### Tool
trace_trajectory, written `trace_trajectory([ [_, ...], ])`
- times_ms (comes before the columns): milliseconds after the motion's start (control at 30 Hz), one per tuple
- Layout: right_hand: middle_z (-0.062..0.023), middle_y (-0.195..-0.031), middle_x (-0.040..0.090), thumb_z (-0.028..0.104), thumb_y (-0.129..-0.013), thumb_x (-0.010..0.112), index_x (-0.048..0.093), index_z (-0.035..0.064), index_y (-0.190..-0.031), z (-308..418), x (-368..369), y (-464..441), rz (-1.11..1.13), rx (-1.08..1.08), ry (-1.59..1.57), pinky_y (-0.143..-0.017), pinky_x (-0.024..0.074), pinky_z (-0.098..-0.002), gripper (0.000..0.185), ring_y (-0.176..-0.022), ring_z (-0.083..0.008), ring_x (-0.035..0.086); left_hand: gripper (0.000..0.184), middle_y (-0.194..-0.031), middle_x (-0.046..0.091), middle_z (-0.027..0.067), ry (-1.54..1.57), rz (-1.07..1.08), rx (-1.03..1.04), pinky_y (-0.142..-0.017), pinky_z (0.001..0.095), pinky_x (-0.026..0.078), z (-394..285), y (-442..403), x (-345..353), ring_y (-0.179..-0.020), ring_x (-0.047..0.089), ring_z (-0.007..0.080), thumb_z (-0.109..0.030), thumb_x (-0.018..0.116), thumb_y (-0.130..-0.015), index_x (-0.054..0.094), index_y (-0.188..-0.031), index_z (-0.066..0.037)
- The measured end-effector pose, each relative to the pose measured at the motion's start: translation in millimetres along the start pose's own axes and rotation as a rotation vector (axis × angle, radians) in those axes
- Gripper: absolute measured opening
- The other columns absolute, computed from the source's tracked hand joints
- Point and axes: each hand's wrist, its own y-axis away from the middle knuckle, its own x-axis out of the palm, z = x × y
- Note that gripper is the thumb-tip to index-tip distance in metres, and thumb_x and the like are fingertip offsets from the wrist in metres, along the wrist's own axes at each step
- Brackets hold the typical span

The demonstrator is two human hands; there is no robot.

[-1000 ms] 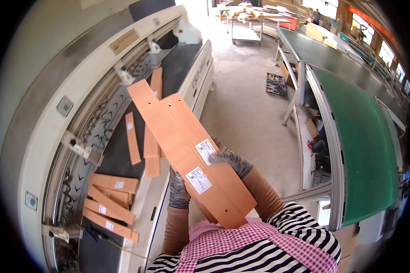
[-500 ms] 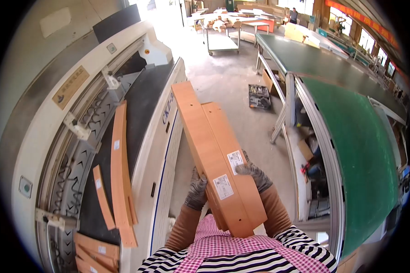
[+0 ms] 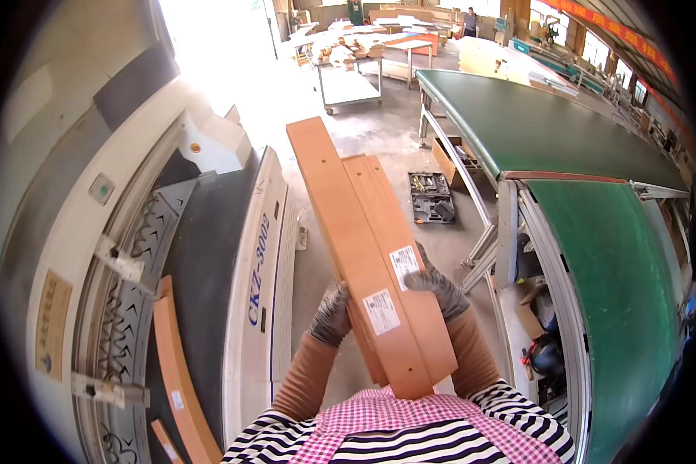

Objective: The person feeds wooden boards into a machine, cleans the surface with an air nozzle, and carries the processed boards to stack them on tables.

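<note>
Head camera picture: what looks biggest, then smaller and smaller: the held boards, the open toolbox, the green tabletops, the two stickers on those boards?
1. Green tabletops, together
2. Held boards
3. Open toolbox
4. Upper sticker and lower sticker: too alike to rank

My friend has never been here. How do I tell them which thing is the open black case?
Find the big green-topped table on the right, then look down at the floor just left of its legs. The black case lies open there, with what look like tools inside. It's flat and dark, while the cardboard box beside it is brown and stands taller.
</note>
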Motion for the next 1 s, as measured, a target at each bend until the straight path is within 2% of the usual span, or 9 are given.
trace_trajectory([
  [67, -0.0137, -0.138, 0.045, 0.03, -0.072, 0.08, 0.029, 0.0084, -0.147, -38.2, -71.5, -83.6, -0.026, 0.112, 0.057, -0.103, 0.0413, -0.0397, 0.093, -0.126, -0.0269, 0.046, 0.096, -0.134, 0.049, 0.0131, 0.007, -0.04, -0.065, -0.099, 0.0388, 0.047, -5.5, -66.8, -32.5, -0.121, 0.051, 0.0232, -0.063, 0.068, -0.076, 0.032, -0.143, -0.005],
  [133, -0.0129, -0.138, 0.046, 0.023, -0.074, 0.079, 0.03, 0.0099, -0.146, -27.7, -91.7, -160.5, 0.167, -0.097, -0.114, -0.1, 0.0445, -0.039, 0.088, -0.127, -0.0269, 0.047, 0.092, -0.133, 0.051, 0.0133, 0.074, -0.056, -0.028, -0.099, 0.0388, 0.047, -16.7, -143.1, -54.7, -0.12, 0.052, 0.0231, -0.062, 0.067, -0.078, 0.036, -0.141, -0.004],
  [233, -0.0133, -0.139, 0.045, 0.022, -0.074, 0.079, 0.031, 0.0103, -0.146, 11.2, -120.0, -264.4, 0.112, 0.112, -0.166, -0.103, 0.042, -0.0399, 0.088, -0.129, -0.0273, 0.044, 0.089, -0.132, 0.053, 0.012, 0.075, -0.121, -0.012, -0.098, 0.0393, 0.048, -47.1, -243.7, -81.8, -0.119, 0.054, 0.0237, -0.06, 0.068, -0.079, 0.038, -0.14, -0.003],
  [367, -0.014, -0.139, 0.044, 0.027, -0.07, 0.082, 0.033, 0.0099, -0.145, 36.0, -138.5, -395.6, 0.163, 0.079, -0.148, -0.111, 0.0314, -0.0441, 0.092, -0.133, -0.0285, 0.039, 0.088, -0.132, 0.054, 0.0105, 0.077, -0.125, 0.063, -0.098, 0.0391, 0.048, -107.0, -351.4, -93.3, -0.119, 0.054, 0.0234, -0.058, 0.07, -0.078, 0.039, -0.14, -0.004],
  [600, -0.0135, -0.139, 0.044, 0.024, -0.071, 0.081, 0.034, 0.0113, -0.144, 14.6, -215.4, -625.6, 0.24, 0.157, -0.271, -0.106, 0.0384, -0.0432, 0.088, -0.128, -0.0278, 0.044, 0.086, -0.131, 0.054, 0.0095, 0.118, -0.154, 0.06, -0.094, 0.0399, 0.051, -144.1, -552.0, -208.4, -0.119, 0.054, 0.0222, -0.056, 0.071, -0.079, 0.038, -0.14, -0.006],
  [667, -0.0127, -0.137, 0.045, 0.023, -0.072, 0.079, 0.034, 0.0134, -0.144, 31.9, -234.5, -694.2, 0.16, 0.143, -0.142, -0.103, 0.0407, -0.0421, 0.086, -0.126, -0.0269, 0.045, 0.085, -0.129, 0.054, 0.0087, 0.113, -0.161, 0.098, -0.092, 0.0396, 0.052, -162.3, -634.4, -233.1, -0.118, 0.054, 0.0221, -0.055, 0.071, -0.079, 0.038, -0.14, -0.006],
  [733, -0.0112, -0.135, 0.046, 0.025, -0.073, 0.077, 0.033, 0.0172, -0.145, 36.3, -259.2, -756.0, 0.074, 0.163, -0.049, -0.102, 0.0417, -0.0404, 0.085, -0.123, -0.0256, 0.046, 0.084, -0.127, 0.056, 0.0086, 0.14, -0.15, -0.021, -0.091, 0.0393, 0.053, -176.7, -694.2, -258.9, -0.116, 0.056, 0.0222, -0.054, 0.072, -0.079, 0.038, -0.14, -0.006],
  [800, -0.0109, -0.136, 0.046, 0.026, -0.074, 0.077, 0.032, 0.0156, -0.146, 65.8, -276.9, -810.2, 0.046, 0.118, 0.003, -0.103, 0.0413, -0.0405, 0.085, -0.124, -0.0251, 0.046, 0.083, -0.123, 0.058, 0.0091, 0.176, -0.087, 0.026, -0.09, 0.0398, 0.053, -200.3, -770.3, -258.1, -0.111, 0.058, 0.0225, -0.054, 0.073, -0.078, 0.04, -0.138, -0.006],
  [1000, -0.0111, -0.135, 0.047, 0.026, -0.071, 0.079, 0.03, 0.0107, -0.147, 110.8, -386.6, -956.1, -0.095, 0.039, 0.046, -0.103, 0.0406, -0.0401, 0.092, -0.124, -0.0243, 0.046, 0.086, -0.123, 0.057, 0.0099, 0.143, 0.036, -0.085, -0.091, 0.0408, 0.053, -235.3, -990.8, -260.2, -0.111, 0.058, 0.0222, -0.053, 0.076, -0.075, 0.04, -0.137, -0.005],
])
